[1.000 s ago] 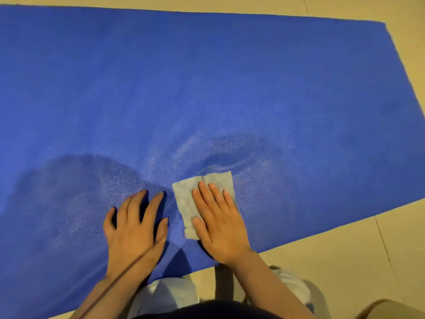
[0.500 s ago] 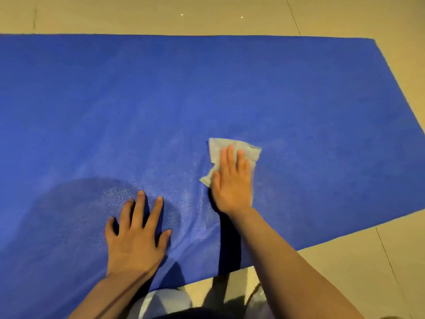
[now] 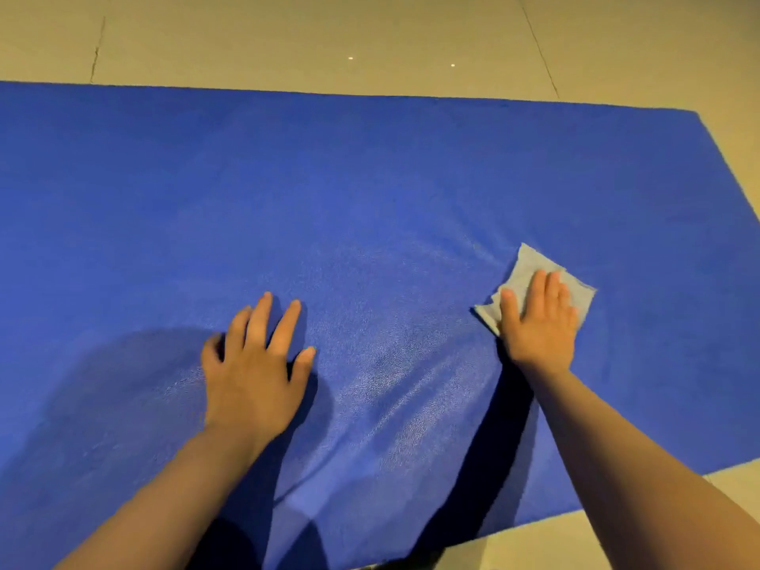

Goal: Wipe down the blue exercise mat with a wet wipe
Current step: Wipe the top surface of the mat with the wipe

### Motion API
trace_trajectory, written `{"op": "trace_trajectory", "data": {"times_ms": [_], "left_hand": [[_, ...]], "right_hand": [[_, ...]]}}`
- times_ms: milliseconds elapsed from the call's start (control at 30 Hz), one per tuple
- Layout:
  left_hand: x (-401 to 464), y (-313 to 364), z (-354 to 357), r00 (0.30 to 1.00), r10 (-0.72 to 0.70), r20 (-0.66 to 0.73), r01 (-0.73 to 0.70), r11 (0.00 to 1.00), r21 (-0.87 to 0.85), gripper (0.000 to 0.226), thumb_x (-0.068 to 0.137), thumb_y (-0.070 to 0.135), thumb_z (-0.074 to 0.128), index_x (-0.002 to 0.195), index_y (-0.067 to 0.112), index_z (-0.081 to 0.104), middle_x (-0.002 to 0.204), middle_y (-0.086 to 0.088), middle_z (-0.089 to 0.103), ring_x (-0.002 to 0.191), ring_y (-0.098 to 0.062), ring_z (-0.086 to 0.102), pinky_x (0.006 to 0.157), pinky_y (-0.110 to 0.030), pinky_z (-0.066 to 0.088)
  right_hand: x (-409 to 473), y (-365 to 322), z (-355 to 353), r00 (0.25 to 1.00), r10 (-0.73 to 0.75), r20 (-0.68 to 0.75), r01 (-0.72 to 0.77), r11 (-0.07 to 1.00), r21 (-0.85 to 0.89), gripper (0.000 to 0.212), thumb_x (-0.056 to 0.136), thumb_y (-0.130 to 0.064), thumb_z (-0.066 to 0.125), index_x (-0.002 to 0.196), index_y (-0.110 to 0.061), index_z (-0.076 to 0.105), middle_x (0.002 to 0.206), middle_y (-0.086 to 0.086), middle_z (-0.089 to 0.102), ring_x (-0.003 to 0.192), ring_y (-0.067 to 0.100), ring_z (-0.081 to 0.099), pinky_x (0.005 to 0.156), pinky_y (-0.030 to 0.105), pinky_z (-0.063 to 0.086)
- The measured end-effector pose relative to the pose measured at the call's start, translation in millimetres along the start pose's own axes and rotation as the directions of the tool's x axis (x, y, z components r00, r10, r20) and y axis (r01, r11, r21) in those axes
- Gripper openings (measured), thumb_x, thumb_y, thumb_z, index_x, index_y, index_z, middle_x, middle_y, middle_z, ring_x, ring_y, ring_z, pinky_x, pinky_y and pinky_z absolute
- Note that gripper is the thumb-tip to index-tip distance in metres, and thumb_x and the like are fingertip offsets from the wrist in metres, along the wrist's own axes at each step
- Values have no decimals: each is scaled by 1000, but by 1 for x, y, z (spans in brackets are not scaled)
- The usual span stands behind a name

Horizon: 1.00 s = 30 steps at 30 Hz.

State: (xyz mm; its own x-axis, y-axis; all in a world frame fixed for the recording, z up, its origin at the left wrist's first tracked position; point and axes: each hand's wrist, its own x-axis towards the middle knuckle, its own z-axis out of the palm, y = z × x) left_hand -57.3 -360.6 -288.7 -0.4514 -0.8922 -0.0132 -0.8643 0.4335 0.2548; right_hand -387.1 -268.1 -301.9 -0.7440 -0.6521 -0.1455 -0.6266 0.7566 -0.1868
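The right hand (image 3: 538,322) presses a pale folded wet wipe (image 3: 524,273) flat under straight fingers, right of centre on the blue foam exercise mat (image 3: 370,178) spread across the beige tiled floor (image 3: 288,35). The left hand (image 3: 255,364), fingers spread, braces the mat. Wiping is mid-stroke; the dry far strip probably comes next.

The left hand (image 3: 255,368) lies flat at lower centre of the frame, fingers spread. The right hand (image 3: 538,322) presses flat at centre right, arm stretched out.

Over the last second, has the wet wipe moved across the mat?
Yes. The wet wipe under the right hand has slid away from the mat's near edge and rightward, away from the planted left hand.
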Motion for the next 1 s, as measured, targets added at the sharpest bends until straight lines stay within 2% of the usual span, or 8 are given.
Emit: {"op": "trace_trajectory", "data": {"times_ms": [133,233,333,433,633,800,900,1000], "left_hand": [[59,2,19,999,-11,-43,10,1000,-7,58,95,45,35,142,17,53,152,-16,41,137,-40,41,103,-73,23],[82,6,31,993,-114,-30,113,994,-7,62,97,49,26,149,21,43,159,-10,32,146,-34,28,111,-69,10],[81,7,38,982,-185,-51,186,982,25,63,96,51,22,151,25,38,161,-6,27,149,-27,20,115,-57,2],[81,8,39,982,-174,-68,175,984,9,61,96,48,26,148,23,43,159,-7,32,148,-28,24,115,-59,5],[82,10,40,977,-193,-87,196,980,27,61,94,46,29,145,20,49,156,-9,38,146,-29,26,115,-59,7],[83,13,36,978,-180,-109,187,981,54,60,92,42,32,142,16,52,152,-14,43,142,-35,33,112,-64,13],[85,13,36,975,-187,-120,193,980,43,59,91,41,33,139,14,56,151,-15,44,140,-36,35,111,-64,15],[88,11,38,971,-168,-171,182,981,66,58,91,41,35,134,11,60,150,-16,44,139,-36,38,110,-63,17]], "right_hand": [[-1,-39,22,990,131,-52,-134,988,-80,70,103,-50,7,156,-5,10,163,17,3,149,38,4,117,52,1],[-15,-104,54,950,-309,53,313,947,-78,91,90,-48,-31,155,-5,15,162,21,0,147,47,-3,115,57,-8],[-24,-156,58,771,-631,89,629,776,44,65,103,-43,8,150,-7,35,159,14,27,148,36,18,119,46,0],[10,-148,42,689,-720,84,711,693,117,64,98,-47,27,150,-12,36,159,7,29,148,25,22,120,40,5],[134,-74,7,952,-303,42,305,952,-38,83,91,-63,18,156,-11,16,164,9,8,151,29,7,122,45,4],[121,-143,21,980,-199,-7,197,976,-93,74,96,-51,6,156,-7,8,164,13,-1,150,33,1,120,47,-1],[75,-218,45,842,-533,85,534,845,14,80,88,-53,-4,155,-10,3,164,13,-1,151,33,-3,117,42,-13],[68,-256,54,636,-766,90,748,641,169,65,99,-46,25,153,-11,28,161,8,21,150,26,14,120,37,-4]]}}
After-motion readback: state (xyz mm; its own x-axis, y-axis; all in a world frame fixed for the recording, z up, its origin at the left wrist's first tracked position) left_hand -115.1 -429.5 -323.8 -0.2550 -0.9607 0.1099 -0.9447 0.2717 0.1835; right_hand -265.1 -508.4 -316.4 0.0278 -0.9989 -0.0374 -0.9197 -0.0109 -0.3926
